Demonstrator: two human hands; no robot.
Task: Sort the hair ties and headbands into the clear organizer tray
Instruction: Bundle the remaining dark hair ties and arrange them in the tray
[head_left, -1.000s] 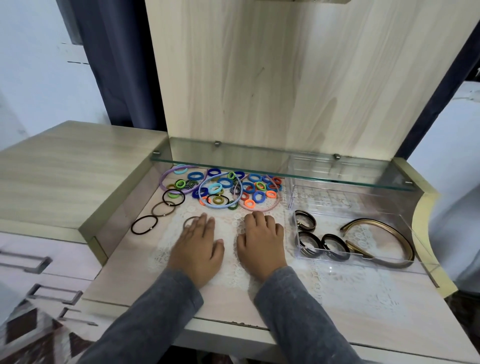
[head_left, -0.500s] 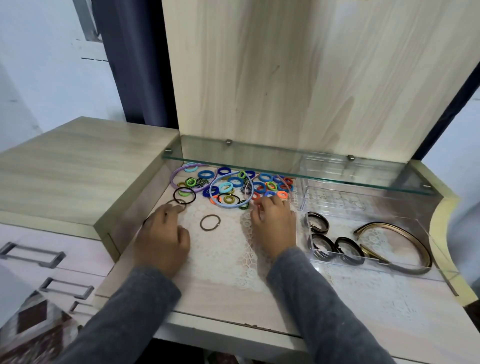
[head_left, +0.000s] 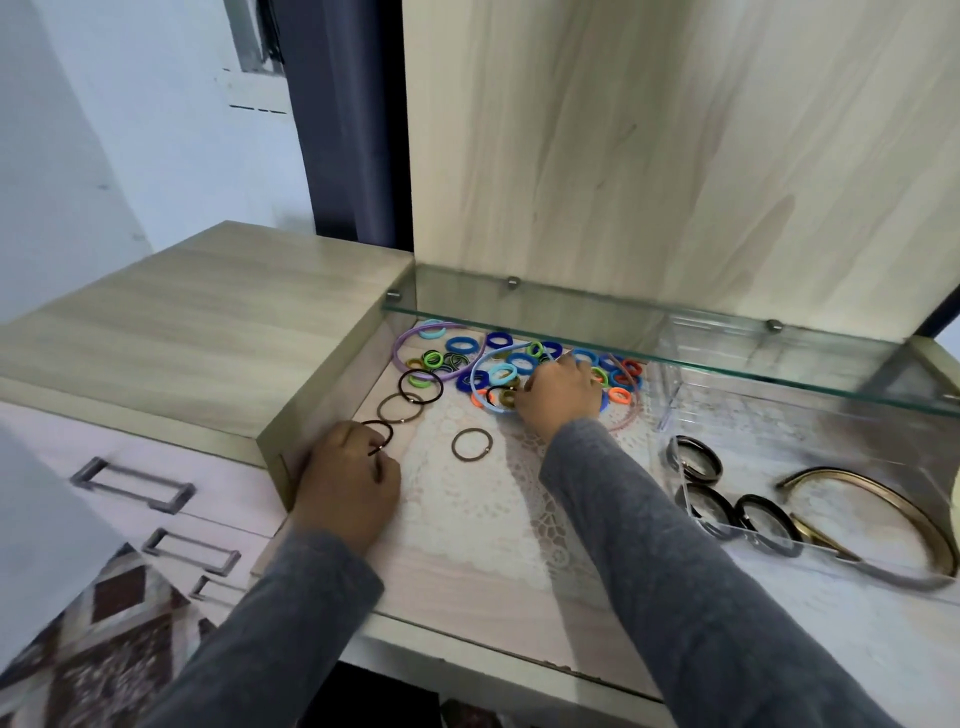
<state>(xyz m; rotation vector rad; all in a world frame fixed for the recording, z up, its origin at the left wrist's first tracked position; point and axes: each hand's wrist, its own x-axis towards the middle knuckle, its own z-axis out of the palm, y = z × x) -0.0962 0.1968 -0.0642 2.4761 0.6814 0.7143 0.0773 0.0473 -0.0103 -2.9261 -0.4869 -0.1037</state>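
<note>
Pinch 1 tie at a time and lift straight up before swinging right, to avoid dragging neighbours across the white lace mat (head_left: 467, 499). Carry low enough to pass under the glass shelf (head_left: 675, 358), then drop into the clear plastic organizer tray (head_left: 810, 441) at the right end of the bench (head_left: 467, 587), beside the dark ties and the bronze metal headband (head_left: 883, 504) already lying inside. Keep the left hand (head_left: 345, 480) knuckles-up near the bench's left edge, wrist low, fingers curled round the thin black elastic hair tie (head_left: 378, 435), half hidden beneath the fingertips. Note the right hand (head_left: 560, 396) reaching forward under the shelf's edge, palm down, fingers bent into the heap of small coloured fabric hair ties (head_left: 511, 361) beside the light blue plastic headband (head_left: 480, 387); hard to tell what, if anything, pinched there. Leave the lone thin brown elastic tie (head_left: 471, 444), lying between both hands, for a later pass.
</note>
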